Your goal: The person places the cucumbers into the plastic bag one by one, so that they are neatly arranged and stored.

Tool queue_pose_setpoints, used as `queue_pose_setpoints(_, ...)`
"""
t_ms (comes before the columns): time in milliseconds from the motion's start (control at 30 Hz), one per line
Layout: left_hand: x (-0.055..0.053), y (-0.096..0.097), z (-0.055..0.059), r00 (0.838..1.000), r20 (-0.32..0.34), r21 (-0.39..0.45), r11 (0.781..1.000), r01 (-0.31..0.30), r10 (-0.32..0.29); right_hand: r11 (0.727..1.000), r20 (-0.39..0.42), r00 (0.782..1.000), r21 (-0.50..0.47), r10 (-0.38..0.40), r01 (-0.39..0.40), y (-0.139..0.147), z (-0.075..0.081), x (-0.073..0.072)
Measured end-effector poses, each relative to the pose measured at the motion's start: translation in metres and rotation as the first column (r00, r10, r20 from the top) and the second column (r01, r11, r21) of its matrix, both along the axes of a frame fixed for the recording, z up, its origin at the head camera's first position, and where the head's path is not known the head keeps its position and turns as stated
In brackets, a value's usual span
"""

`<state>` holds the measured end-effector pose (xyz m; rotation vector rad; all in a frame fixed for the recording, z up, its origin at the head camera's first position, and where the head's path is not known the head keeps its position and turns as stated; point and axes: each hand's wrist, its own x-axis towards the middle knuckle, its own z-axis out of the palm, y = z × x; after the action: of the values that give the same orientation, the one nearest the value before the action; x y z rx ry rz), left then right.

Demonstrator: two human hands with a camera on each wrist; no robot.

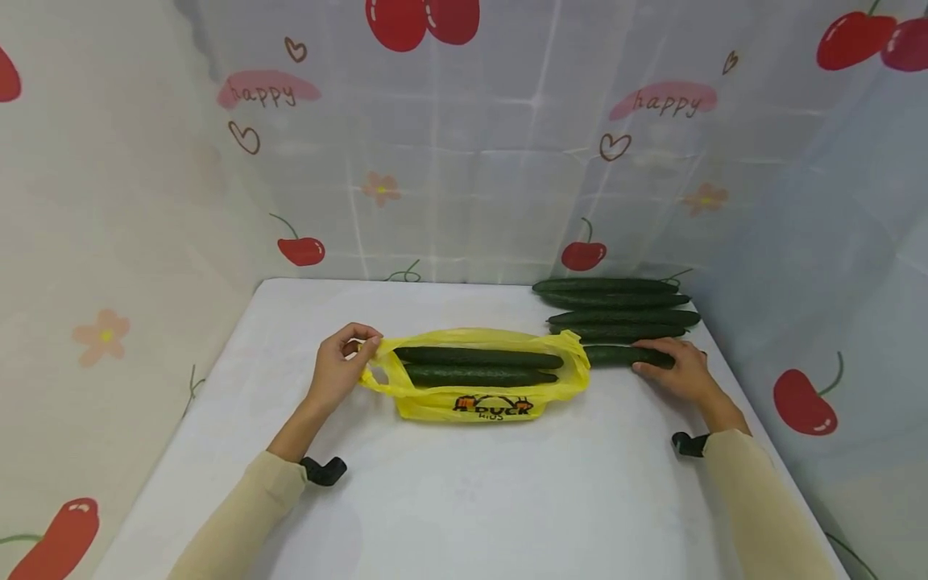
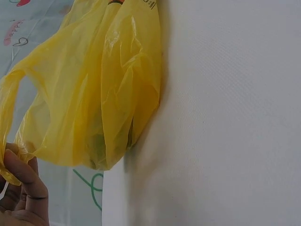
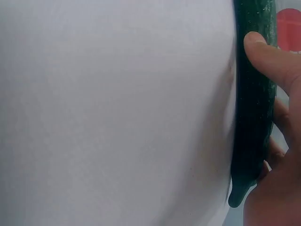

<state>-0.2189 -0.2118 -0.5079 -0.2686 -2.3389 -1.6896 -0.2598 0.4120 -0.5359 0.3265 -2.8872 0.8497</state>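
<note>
Yellow plastic bag (image 1: 428, 405) is lying on its side on the white table (image 1: 464, 499), mouth gaping upward, printed front wall facing the wearer. Inside, two cucumbers are showing through the mouth: the far cucumber (image 1: 478, 358) and the near cucumber (image 1: 478, 376), lying lengthwise, side by side, roughly parallel. In the left wrist view the bag's thin film is bunching into folds, with a dark green shape showing dimly through its lower end.

Left hand (image 1: 339, 364) is pinching the bag's handle loop at the left end, thumb and fingers pressing the film between them; the loop's opening is stretching beside the fingers.

Right hand (image 1: 679, 372) is gripping a single cucumber (image 1: 607, 356) outside the bag, just right of its mouth. Thumb is pressing on the near side, fingers curling round the far side, tapered tip pointing past the palm. Whether its left end is touching the bag, cannot tell.

Behind it, at the table's far right corner, a group of four cucumbers (image 1: 616, 316) is lying in parallel rows. Cherry-printed curtain (image 1: 471, 201) is hanging beyond.
</note>
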Motion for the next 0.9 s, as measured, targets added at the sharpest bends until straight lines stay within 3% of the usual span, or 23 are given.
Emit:
queue_pose_setpoints(233,0.002,0.0,0.001,1.0,0.01,-0.011,1.0,-0.007,0.007,0.995,-0.015,0.999,-0.088,0.045,-0.046,0.001,0.0,0.01)
queue_pose_setpoints(467,0.0,0.0,0.0,1.0,-0.017,0.01,1.0,0.005,-0.005,0.994,-0.042,0.999,-0.11,-0.018,0.014,0.011,0.009,0.023)
queue_pose_setpoints(900,0.002,0.002,0.002,1.0,-0.001,0.024,1.0,0.0,0.0,0.987,-0.087,0.989,-0.112,-0.123,0.113,0.031,0.024,0.051)
